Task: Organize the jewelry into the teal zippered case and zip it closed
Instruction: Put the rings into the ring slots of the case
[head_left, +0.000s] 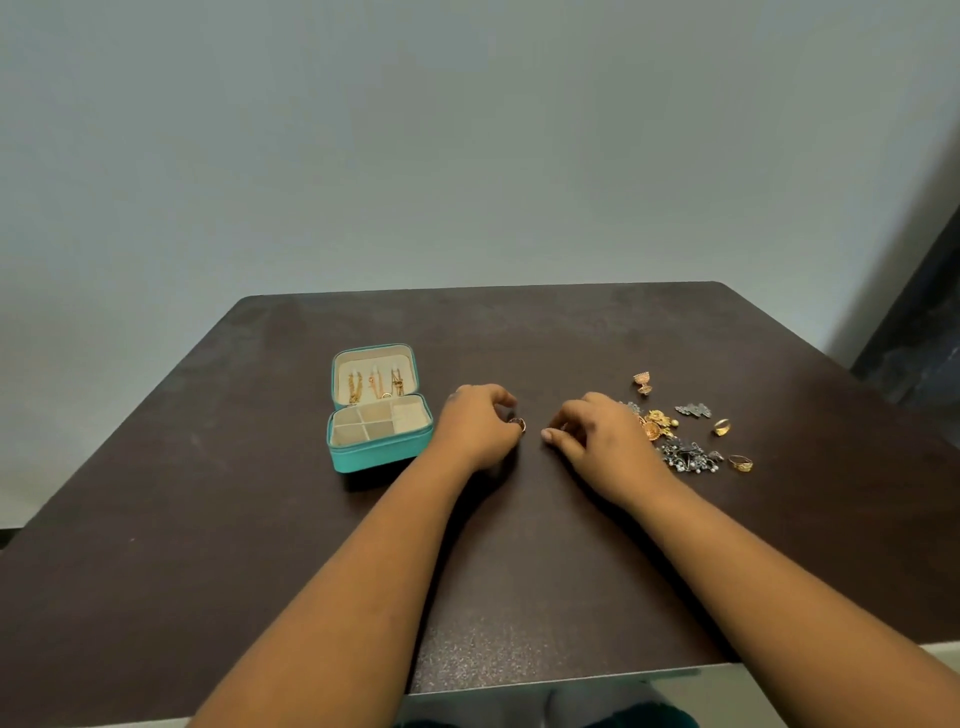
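Note:
The teal zippered case (379, 453) stands open on the left of the dark table (260, 519), lid upright with gold necklaces (375, 385) hanging inside; its beige compartments look bare. My left hand (480, 426) pinches a small ring (518, 424) just right of the case. My right hand (597, 441) hovers low beside it, fingers curled, holding nothing I can see. Loose jewelry lies to the right: gold earrings (655, 423), a silver beaded cluster (691, 457), two gold rings (722, 427) (740, 462), a silver piece (693, 410) and a small gold earring (643, 383).
The table's near edge (571, 675) runs just below my forearms. A grey wall rises behind the table. A dark panel (919, 332) stands at the far right.

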